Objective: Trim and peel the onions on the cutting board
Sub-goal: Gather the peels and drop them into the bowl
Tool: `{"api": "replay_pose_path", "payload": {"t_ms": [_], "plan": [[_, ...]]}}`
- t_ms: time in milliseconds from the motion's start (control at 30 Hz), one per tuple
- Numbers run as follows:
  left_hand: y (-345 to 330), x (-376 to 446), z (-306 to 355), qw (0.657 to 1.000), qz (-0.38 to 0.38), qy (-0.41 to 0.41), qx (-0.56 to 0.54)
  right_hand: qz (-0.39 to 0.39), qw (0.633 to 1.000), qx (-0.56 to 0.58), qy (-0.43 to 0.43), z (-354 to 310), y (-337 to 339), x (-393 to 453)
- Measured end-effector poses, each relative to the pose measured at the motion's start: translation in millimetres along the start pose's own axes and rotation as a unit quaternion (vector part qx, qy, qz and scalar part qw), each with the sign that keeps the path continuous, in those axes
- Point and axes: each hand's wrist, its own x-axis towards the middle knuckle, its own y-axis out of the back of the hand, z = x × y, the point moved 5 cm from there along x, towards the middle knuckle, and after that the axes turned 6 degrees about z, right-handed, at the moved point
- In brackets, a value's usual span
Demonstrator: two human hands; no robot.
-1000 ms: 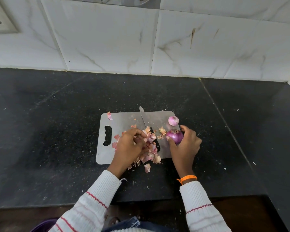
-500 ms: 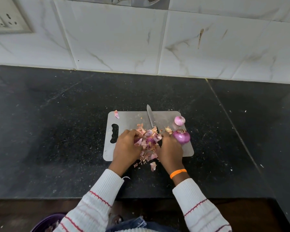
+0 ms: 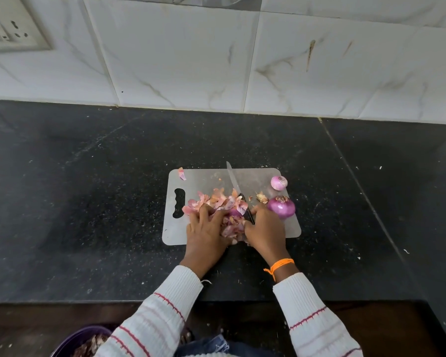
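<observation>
A grey cutting board (image 3: 204, 179) lies on the black counter. A pile of pink onion skins (image 3: 220, 202) covers its middle, and a knife (image 3: 232, 179) with a black handle lies across the pile. A large peeled purple onion (image 3: 281, 207) rests near the board's right edge, with a smaller pale onion (image 3: 278, 182) behind it. My left hand (image 3: 205, 234) and my right hand (image 3: 265, 231) cup the skins from both sides at the board's front edge, palms down. The right hand's fingers touch the knife handle.
One loose skin (image 3: 182, 173) lies at the board's far left corner. A purple bowl (image 3: 83, 341) holding peels sits below the counter edge at lower left. The black counter (image 3: 88, 202) runs back to a tiled wall with a socket plate (image 3: 13, 29).
My right hand let go of the large onion, which now rests on the board, and moved left to the skins. Both hands have closed in around the pile.
</observation>
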Motion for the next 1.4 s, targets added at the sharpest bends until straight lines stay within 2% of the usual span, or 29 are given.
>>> {"api": "replay_pose_path", "payload": {"t_ms": [133, 267, 467, 667, 767, 1000, 1400], "plan": [[1.5, 3.2, -5.0, 0.999, 0.042, -0.002, -0.022, 0.052, 0.998, 0.024, -0.008, 5.1, 10.3, -11.1], [1.6, 6.2, -6.8, 0.998, 0.053, -0.002, -0.027, 0.081, 0.996, -0.013, -0.015, 9.6, 19.6, -18.5], [1.3, 6.2, -5.5, 0.999, 0.043, 0.005, -0.017, 0.062, 0.994, -0.082, -0.023, 6.6, 16.6, -27.9], [1.2, 6.3, -6.3, 0.999, 0.034, 0.009, -0.015, 0.025, 0.998, -0.053, 0.027, -5.5, 1.6, -29.2], [0.8, 6.3, -7.0, 0.999, 0.035, 0.006, -0.016, 0.035, 0.997, -0.043, 0.046, -7.3, 3.7, -27.7], [-2.0, 8.8, -9.1, 0.999, 0.035, 0.002, -0.014, 0.059, 0.996, -0.065, -0.015, 1.7, 16.3, -35.3], [-2.7, 8.2, -10.2, 0.999, 0.032, 0.002, -0.019, 0.05, 0.996, -0.068, -0.043, 5.2, 14.7, -37.2]]}}
